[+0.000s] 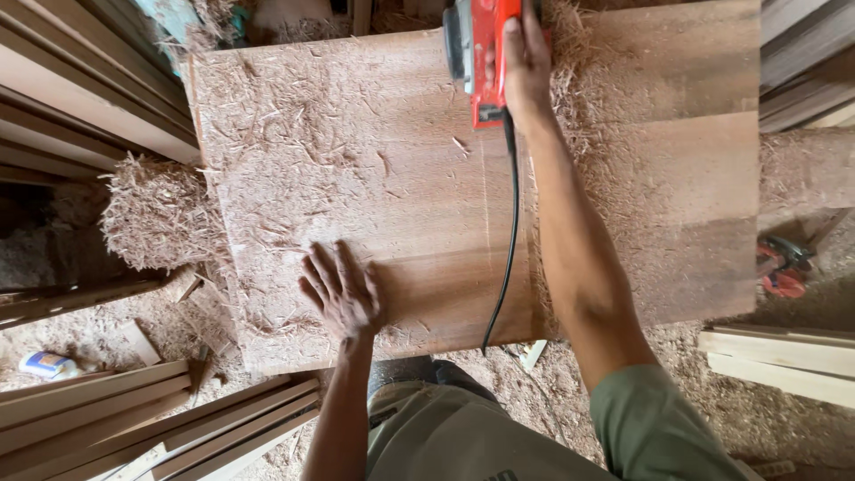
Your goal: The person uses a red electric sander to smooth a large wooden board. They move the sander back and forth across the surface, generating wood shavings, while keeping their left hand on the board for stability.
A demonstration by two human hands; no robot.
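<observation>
Olive-green trousers and a matching sleeve frame the near edge as a person leans over a wide wooden panel that fills the view. Its left part lies under a thick scatter of shavings, with more heaped along the right by the tool's path; by that sign, planing looks well under way, though the smooth middle and right cannot be judged finished. At the far edge, the right hand grips a red electric planer, its black cord trailing back. Fingers spread wide, the left hand presses flat on the panel's near side.
</observation>
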